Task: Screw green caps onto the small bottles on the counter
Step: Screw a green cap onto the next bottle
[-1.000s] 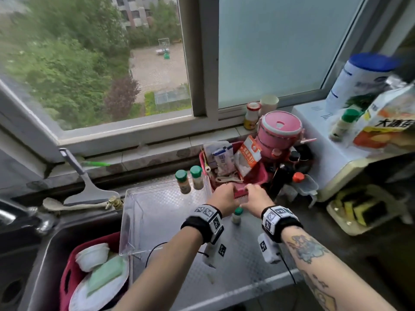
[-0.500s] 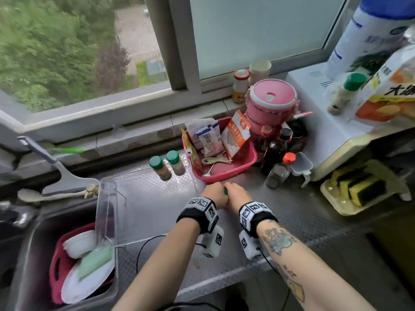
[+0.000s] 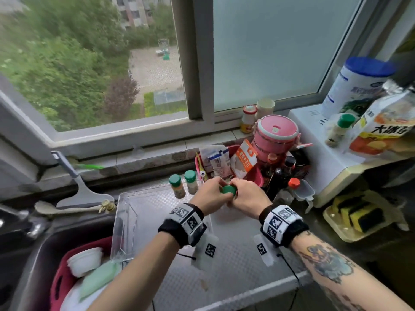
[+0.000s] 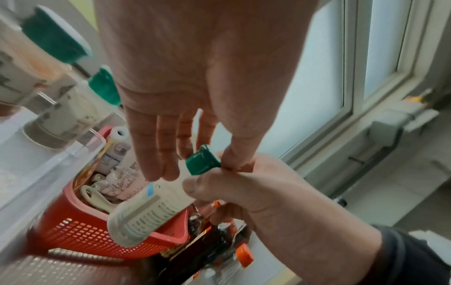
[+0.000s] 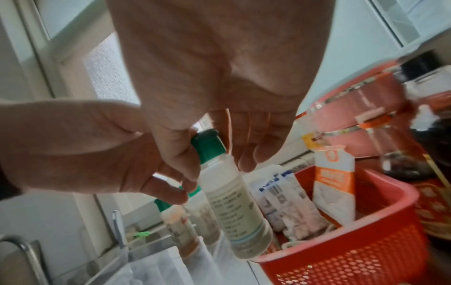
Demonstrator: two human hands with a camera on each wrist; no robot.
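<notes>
Both hands were up off the tabletop [image 3: 224, 265] and pressed close together, sharing one thing between them: the left hand [image 3: 210, 195] and the right hand [image 3: 248, 196] met over a small white bottle [image 4: 149, 208] with a green cap [image 4: 201, 161] already sitting on its neck. From the left wrist view the bottle ran on a slant, cap end up toward the two thumbs, base dropping away toward the red basket [image 4: 97, 237], so its long axis lay tilted, not upright. The left hand's fingertips pinched round the neck just under the cap; the right hand's thumb and forefinger were curled round the cap's side and the shoulder of the bottle, and that hand looked the one placed to do the twisting, though either was equally near. The bottle itself showed a pale, cloudy body with a printed label of fine text and a blue mark, and the cap was a plain dark green with a flared skirt. Whether the cap was fully seated could not be told. Just beyond the hands, two capped bottles [image 3: 183, 186] stood upright side by side on the tabletop, by the clear tray [image 3: 125, 223] and left of the basket.
</notes>
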